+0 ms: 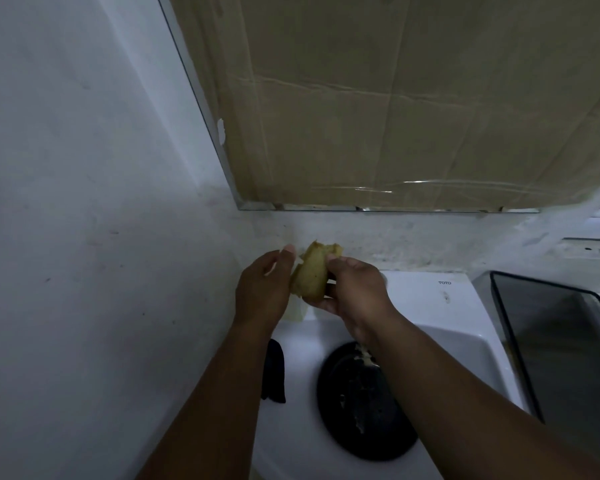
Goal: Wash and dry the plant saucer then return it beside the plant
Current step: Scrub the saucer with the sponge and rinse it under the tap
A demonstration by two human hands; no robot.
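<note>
So, starting at the left: your left hand [262, 289] lies against the yellow sponge [310, 273], fingers fairly straight, thumb up. Your right hand [355, 294] has its fingers curled round the sponge, holding it up above the basin rim. Below, the dark saucer [357, 410] lies in the white sink [465, 344], flecked with suds. You're likely mid-wash; next, bring the sponge down onto the saucer and scrub.

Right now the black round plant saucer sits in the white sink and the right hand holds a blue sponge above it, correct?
Not quite. The head view shows the black round plant saucer in the white sink, but the sponge in the right hand is yellow, not blue.
</note>
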